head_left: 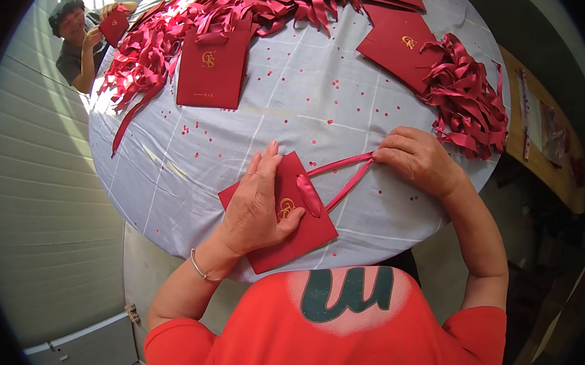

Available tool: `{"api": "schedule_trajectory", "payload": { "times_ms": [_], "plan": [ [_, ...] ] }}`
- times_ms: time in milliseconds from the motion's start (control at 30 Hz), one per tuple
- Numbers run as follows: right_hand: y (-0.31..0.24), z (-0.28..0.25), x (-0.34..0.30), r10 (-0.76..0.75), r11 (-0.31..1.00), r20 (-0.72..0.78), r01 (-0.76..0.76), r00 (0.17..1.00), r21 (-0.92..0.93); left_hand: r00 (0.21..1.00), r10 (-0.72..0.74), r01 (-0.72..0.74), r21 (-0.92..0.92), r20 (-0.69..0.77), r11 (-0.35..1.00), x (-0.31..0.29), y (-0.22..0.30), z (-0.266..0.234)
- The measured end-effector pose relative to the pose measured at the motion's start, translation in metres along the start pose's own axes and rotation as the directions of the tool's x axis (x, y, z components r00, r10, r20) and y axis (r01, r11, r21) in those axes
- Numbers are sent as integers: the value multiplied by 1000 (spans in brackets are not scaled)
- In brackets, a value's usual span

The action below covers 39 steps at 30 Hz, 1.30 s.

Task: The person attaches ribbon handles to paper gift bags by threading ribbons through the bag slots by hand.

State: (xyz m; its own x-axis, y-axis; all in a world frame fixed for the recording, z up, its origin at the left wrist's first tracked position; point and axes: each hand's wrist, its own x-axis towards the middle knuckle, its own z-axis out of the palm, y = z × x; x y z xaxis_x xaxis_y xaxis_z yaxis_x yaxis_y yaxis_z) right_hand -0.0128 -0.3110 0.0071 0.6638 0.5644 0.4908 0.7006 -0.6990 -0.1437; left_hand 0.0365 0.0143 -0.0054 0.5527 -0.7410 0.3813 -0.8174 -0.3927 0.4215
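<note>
A dark red paper gift bag (277, 249) with a gold emblem lies flat and slanted near the front edge of the table. My left hand (254, 203) rests on it, fingers stretched out and thumb apart, pressing the bag down. From the bag's upper right edge runs a pink-red ribbon handle (352, 176), drawn taut to the right. Its looped end is pinched between the closed fingertips of my right hand (416, 157). A second ribbon handle (310, 196) curves across the bag's front.
A pale cloth covers the round table (296, 128), scattered with small red dots. One red bag (212, 68) stands beyond, left of centre. Ribbon piles lie at the far left (145, 64) and right (468, 100), beside stacked bags (393, 47). Another person (79, 39) holds a bag at far left.
</note>
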Motion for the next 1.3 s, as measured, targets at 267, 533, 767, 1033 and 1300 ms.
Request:
{"api": "schedule_trajectory", "payload": {
  "times_ms": [267,533,767,1033,1300],
  "plan": [
    [-14,0,-3,119,990,-66,-113,991,80,997,53,-55,41,54,998,1,13,-12],
    [-18,-6,-5,224,958,-41,-212,974,195,982,12,-37,129,188,991,-8,32,-11],
    [-23,-7,-10,395,882,-70,-357,916,306,990,-11,7,26,140,1000,-13,24,-7],
    [-93,14,23,292,923,-88,-257,952,286,995,-21,24,-31,95,999,-14,24,-4],
    [-127,48,55,516,856,-42,-513,856,61,994,-22,23,-8,109,1000,-14,23,-4]
  ]
}}
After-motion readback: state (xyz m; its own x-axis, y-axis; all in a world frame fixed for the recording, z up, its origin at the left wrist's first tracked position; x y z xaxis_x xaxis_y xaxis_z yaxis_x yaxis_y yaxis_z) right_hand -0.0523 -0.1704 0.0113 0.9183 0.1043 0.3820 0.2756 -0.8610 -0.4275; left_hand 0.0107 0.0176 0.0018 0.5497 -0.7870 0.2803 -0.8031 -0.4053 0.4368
